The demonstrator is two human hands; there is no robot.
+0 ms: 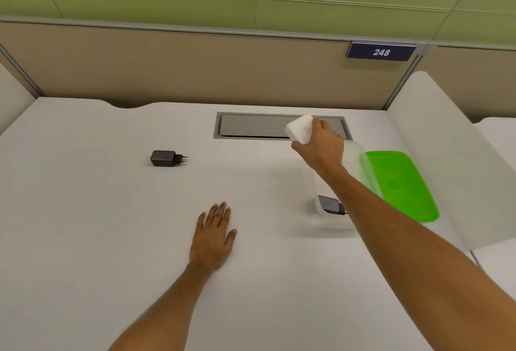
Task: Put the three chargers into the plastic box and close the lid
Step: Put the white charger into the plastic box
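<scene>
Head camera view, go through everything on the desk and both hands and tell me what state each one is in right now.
White charger: held off the desk in the right hand.
Right hand: fingers closed on the white charger.
Left hand: flat on the desk, empty.
Black charger: lying on the desk, outside the box.
Second black charger: inside the plastic box.
Plastic box: open.
Green lid: off the box, beside it.
</scene>
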